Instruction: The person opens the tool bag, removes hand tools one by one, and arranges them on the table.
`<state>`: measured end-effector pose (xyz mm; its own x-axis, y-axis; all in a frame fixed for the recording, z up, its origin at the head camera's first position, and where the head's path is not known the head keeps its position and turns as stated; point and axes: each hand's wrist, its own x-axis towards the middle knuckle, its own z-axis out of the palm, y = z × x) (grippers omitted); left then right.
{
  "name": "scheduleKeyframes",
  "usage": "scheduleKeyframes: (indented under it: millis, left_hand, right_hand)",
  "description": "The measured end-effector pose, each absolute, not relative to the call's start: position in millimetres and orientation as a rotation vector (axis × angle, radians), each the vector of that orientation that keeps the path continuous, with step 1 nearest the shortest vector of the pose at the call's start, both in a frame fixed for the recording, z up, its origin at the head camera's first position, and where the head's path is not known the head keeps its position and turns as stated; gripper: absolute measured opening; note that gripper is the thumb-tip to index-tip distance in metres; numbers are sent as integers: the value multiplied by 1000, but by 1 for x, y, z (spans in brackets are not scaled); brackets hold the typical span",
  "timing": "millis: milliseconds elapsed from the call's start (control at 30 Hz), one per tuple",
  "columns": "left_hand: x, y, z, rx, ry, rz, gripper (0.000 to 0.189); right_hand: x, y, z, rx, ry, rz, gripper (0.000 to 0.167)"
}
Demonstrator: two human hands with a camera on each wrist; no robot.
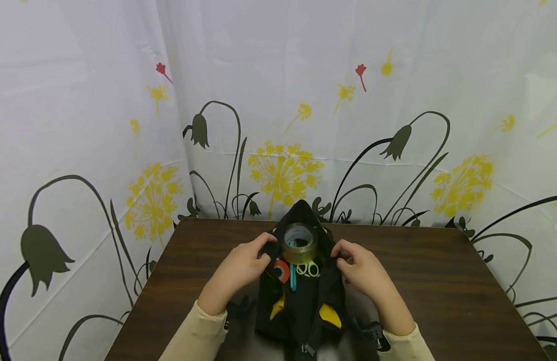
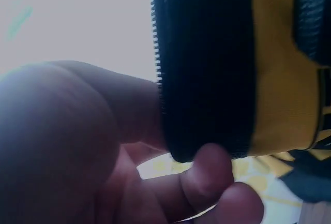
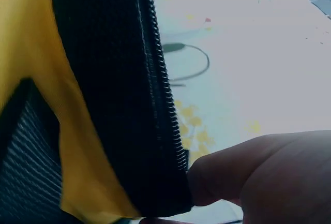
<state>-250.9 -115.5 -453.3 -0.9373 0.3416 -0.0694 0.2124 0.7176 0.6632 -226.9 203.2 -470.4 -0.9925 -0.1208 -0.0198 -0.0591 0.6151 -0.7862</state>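
A black and yellow zippered bag lies unzipped on the brown table, its mouth spread wide. My left hand pinches the left edge of the mouth, thumb and fingertips on the black cloth beside the zipper teeth. On the opposite edge, my right hand does the same, its thumb at the end of the zipper strip. Between the hands show a big roll of clear packing tape, a red-orange ring-shaped item, a slim teal tool and scissors with pale green handles.
The dark wooden table extends to both sides of the bag. Behind it hangs a white curtain printed with flowers, close to the table's far edge. A zipper pull lies at the near end of the bag.
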Motion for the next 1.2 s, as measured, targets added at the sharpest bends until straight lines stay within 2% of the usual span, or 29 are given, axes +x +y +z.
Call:
scheduleKeyframes:
  millis: [367,733,1033,1200]
  left_hand:
    - [-253,-149,-431,331,2741,994,52]
    - [-252,-161,-430,318,2760,979,51]
    - [-267,-163,-447,568,2654,1103,45]
    - [-275,-162,-457,657,2528,1237,52]
  right_hand:
    - [-224,240,-460,-32,2827,-1280,20]
    - [-223,245,-458,-29,2999,-1187,20]
    - [-223,235,-460,-184,3019,-1245,24]
    - [-225,231,-462,-200,3007,-1287,23]
